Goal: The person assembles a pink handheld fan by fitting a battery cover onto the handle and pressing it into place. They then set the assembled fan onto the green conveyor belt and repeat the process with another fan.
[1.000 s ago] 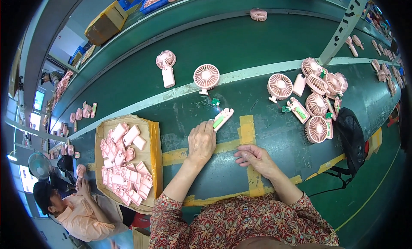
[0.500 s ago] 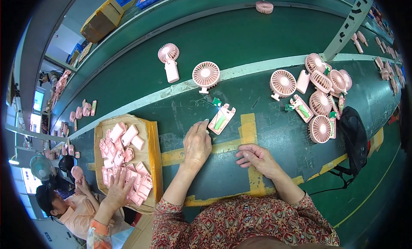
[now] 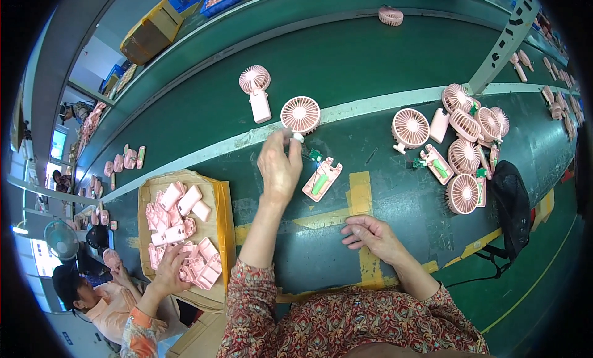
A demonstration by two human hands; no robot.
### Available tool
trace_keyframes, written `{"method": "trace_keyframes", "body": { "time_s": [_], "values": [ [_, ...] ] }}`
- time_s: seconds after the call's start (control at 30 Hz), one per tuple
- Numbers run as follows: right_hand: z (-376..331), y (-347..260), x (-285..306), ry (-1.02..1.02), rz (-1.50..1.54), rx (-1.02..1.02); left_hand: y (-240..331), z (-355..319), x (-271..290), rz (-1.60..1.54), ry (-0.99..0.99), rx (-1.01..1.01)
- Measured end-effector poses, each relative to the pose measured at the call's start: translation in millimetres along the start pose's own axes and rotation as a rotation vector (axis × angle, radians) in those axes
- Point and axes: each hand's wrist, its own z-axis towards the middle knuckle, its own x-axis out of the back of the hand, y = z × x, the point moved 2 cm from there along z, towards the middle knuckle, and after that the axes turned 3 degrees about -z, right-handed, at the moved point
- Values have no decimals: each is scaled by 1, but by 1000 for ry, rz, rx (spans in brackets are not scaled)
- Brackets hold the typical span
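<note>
My left hand [image 3: 278, 172] reaches forward, finger and thumb closing round the short neck of a pink fan head [image 3: 301, 114]. Just right of that hand lies an open pink handle shell [image 3: 322, 180] with a green cell inside, a small green circuit board [image 3: 315, 155] at its top end. My right hand [image 3: 373, 237] hovers near the table's front edge beside the yellow tape, fingers loosely bent and apart, holding nothing. Another pink fan [image 3: 254, 80] with its handle lies beyond the pale strip.
At left a cardboard box [image 3: 230, 234] holds pink shell parts, with another person's hand [image 3: 168, 271] in it. Several fans and open shells are piled at right [image 3: 463, 155], beside a black mesh cap [image 3: 511, 197]. A white post [image 3: 503, 43] rises at the back right.
My left hand has moved forward from beside the open shell to the fan head's neck. My right hand stays nearly still. The other person's hand has shifted in the box. The view has shifted slightly.
</note>
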Motion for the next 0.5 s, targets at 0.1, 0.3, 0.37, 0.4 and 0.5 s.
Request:
{"method": "trace_keyframes", "body": {
  "time_s": [0.1,0.3,0.37,0.4,0.5],
  "values": [
    [-2,-1,2,0,-15,2,0,33,-5,87,51,-205],
    [-1,-2,-1,-11,-2,1,-21,36,-30,303,-232,-305],
    [-1,-1,1,-12,6,4,-22,36,-27,246,-236,-294],
    [0,-1,2,-19,11,6,-21,40,-25,121,-218,-262],
    [1,1,3,-19,4,-4,-20,36,-9,36,-155,-50]
  ]
}}
